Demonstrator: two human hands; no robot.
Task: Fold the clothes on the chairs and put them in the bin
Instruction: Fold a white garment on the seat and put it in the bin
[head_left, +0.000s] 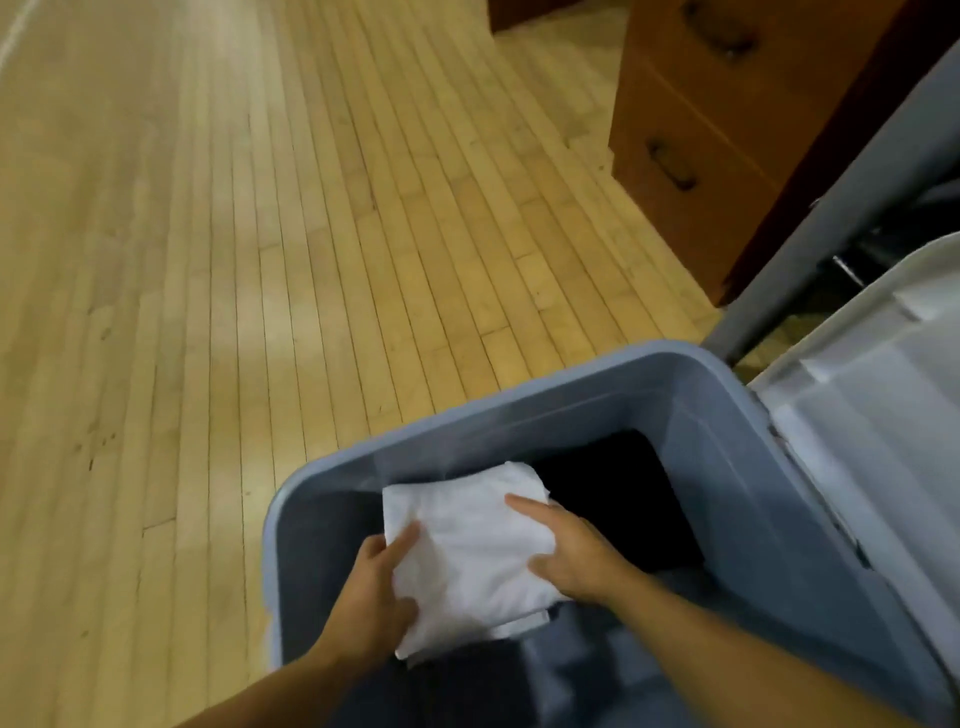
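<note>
Both hands (467, 566) hold folded white garment (467, 540) inside bin (519, 410).

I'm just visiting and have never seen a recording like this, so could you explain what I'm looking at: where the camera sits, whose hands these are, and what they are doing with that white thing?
There is no machine here. A person wears one wide-angle camera on the head, looking forward and down, so you see their own two bare arms. The left hand and right hand hold a folded white cloth garment from either side, inside the open blue-grey plastic bin. A dark folded garment already lies in the bin. The bin stands on a pale wooden plank floor. To its right are a white plastic lid and an orange-brown wooden drawer cabinet.
</note>
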